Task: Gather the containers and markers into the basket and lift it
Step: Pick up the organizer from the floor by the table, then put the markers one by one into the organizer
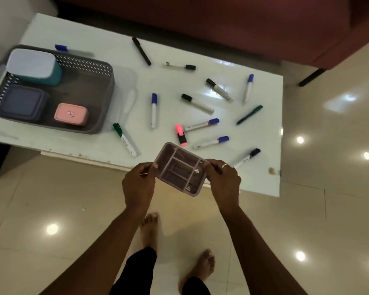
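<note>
A lilac divided container (180, 169) hangs in the air over the table's near edge. My left hand (139, 182) grips its left end and my right hand (224, 177) grips its right end. The grey perforated basket (90, 67) stands at the table's left and holds a teal box with a white lid (33, 66), a dark blue box (22, 103) and a small pink box (71, 114). Several markers lie loose on the white table (175, 50), among them a pink highlighter (181, 134), a green-capped marker (125, 139) and a blue-capped marker (154, 110).
A dark red sofa (222, 20) runs behind the table. Glossy beige floor tiles (328, 209) surround the table's near and right sides. My bare feet (150, 227) stand just short of the table edge. One blue-capped marker (62, 48) lies behind the basket.
</note>
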